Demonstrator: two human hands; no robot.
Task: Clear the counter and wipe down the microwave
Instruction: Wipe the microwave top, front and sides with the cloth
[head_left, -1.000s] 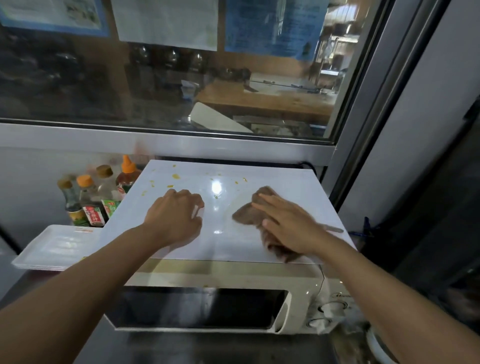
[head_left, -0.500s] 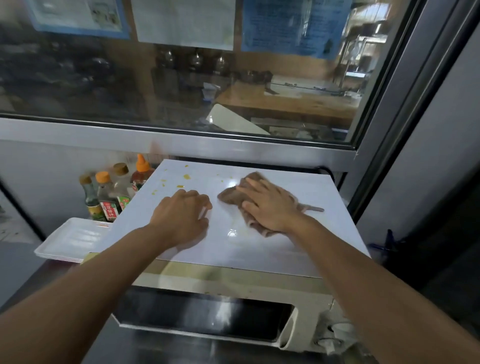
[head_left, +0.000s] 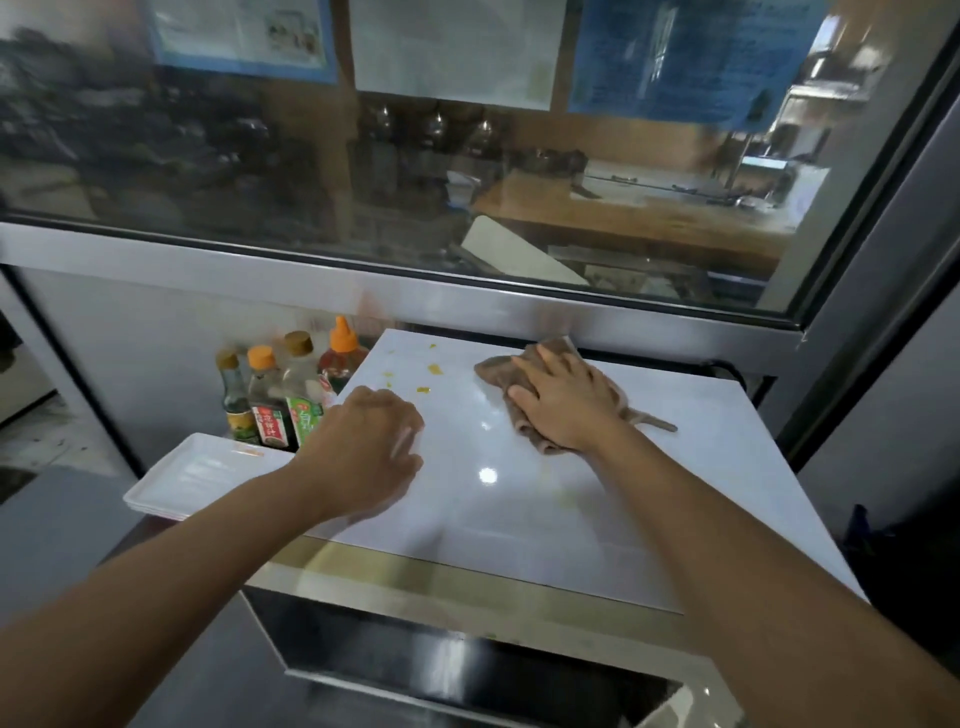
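Note:
A white microwave (head_left: 519, 582) stands on the counter with a white board (head_left: 701, 499) lying on top of it. My right hand (head_left: 563, 400) presses flat on a brown cloth (head_left: 493, 366) near the board's far edge, fingers straight. My left hand (head_left: 363, 449) rests on the board's left part with its fingers curled under, holding nothing. Yellow crumbs (head_left: 434, 369) dot the board's far left corner, just left of the cloth.
Several sauce bottles (head_left: 283, 389) stand left of the microwave against the wall. A stack of white trays (head_left: 192, 478) lies in front of them. A metal-framed window (head_left: 467, 306) runs right behind the microwave.
My right hand has slid the cloth from the board's middle toward its far edge. My left hand has stayed in place on the board.

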